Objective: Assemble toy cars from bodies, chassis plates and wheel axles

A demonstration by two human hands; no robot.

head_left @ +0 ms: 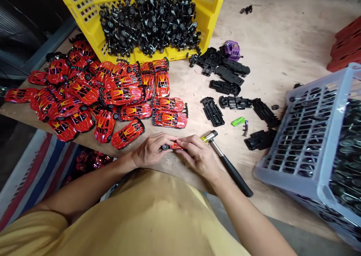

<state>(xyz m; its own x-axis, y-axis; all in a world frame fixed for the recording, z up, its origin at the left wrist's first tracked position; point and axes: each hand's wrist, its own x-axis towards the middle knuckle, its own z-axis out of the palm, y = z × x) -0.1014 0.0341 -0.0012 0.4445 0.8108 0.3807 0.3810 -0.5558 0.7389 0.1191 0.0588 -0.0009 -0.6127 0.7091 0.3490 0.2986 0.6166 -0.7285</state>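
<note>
My left hand and my right hand are both closed round one small red toy car at the near edge of the wooden table. A black wheel of the car shows between my left fingers. A small hammer with a black handle and a yellow-tipped head lies just right of my right hand. A heap of several red toy cars with flame paint covers the table to the left.
A yellow crate full of black wheel axles stands at the back. Black car chassis plates and a purple car body lie in the middle. A grey crate sits at the right, red crates behind it, a green lighter nearby.
</note>
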